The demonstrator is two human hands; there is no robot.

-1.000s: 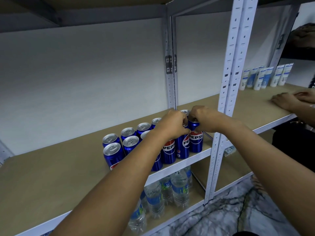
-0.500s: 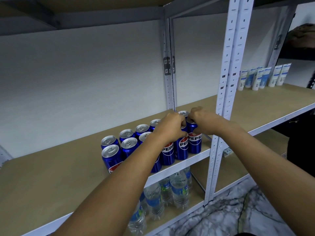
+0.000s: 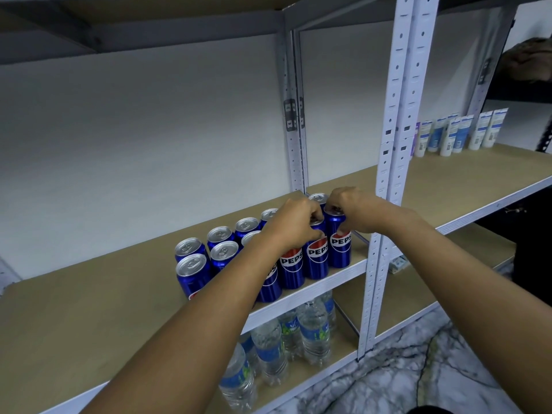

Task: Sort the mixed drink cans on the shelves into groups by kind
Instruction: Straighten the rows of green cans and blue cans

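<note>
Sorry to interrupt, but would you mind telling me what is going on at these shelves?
A person is arranging blue Pepsi cans in two rows on the middle shelf. The left hand grips the top of one front-row can, and the right hand grips the end can beside it. Water bottles stand on the shelf below, and tubes on the neighbouring shelf.

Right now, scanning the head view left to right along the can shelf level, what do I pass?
Pepsi cans → left hand → right hand → white shelf upright → white-and-blue tubes.
</note>
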